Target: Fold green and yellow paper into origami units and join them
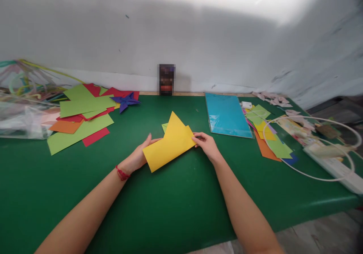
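"What do you have on the hands?"

"From my end, the right hand (208, 146) pinches the right edge of the folded yellow paper (172, 144). The left hand (137, 157) has its fingers partly behind it, thumb raised; I can't tell whether it grips."

"So where's the paper?"

"Between both hands, above the table (176, 216). I see a blue packet (229, 114) beyond the right, a purple star (127, 102) beyond the left."

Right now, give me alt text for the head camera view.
The right hand pinches folded yellow paper, the left hand at its other end, over a green table. Colored sheets lie on both sides, with a purple star left and a blue packet right.
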A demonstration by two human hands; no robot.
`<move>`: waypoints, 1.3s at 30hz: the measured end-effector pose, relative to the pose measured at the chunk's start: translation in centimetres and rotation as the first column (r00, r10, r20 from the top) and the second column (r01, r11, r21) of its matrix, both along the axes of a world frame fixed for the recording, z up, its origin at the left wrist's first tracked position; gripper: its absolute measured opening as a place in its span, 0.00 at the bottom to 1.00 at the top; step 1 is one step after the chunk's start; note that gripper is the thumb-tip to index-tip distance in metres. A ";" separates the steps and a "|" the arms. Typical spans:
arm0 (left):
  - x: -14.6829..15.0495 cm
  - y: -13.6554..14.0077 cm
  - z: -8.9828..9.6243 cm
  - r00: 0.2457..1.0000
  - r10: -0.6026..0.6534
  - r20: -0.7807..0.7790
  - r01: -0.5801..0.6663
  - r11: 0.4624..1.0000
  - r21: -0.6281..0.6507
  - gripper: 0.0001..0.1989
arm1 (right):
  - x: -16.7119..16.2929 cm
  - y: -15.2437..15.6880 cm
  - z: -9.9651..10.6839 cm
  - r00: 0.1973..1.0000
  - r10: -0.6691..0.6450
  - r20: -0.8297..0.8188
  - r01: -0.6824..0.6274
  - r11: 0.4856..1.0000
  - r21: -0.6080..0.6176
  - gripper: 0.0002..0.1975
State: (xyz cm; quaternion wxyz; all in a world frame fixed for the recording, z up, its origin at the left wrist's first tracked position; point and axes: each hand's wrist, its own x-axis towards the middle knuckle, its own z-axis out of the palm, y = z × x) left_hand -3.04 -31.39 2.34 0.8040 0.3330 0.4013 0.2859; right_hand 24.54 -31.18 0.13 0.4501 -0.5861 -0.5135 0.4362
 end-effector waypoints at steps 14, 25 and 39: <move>2.3 -1.6 -0.4 0.509 0.694 -0.510 0.403 0.331 0.853 0.26 | -1.3 -1.3 0.7 0.817 -0.140 0.559 0.004 0.971 0.238 0.23; 6.9 -4.0 -2.3 0.467 0.379 -0.799 0.807 0.187 0.561 0.29 | -5.3 -2.4 -0.7 0.439 -0.013 0.898 -0.129 0.989 0.077 0.23; -1.8 -4.5 -2.1 0.292 0.560 -0.775 0.670 0.458 0.584 0.30 | -1.0 -1.9 -1.8 0.484 -0.112 0.868 0.129 0.990 0.056 0.26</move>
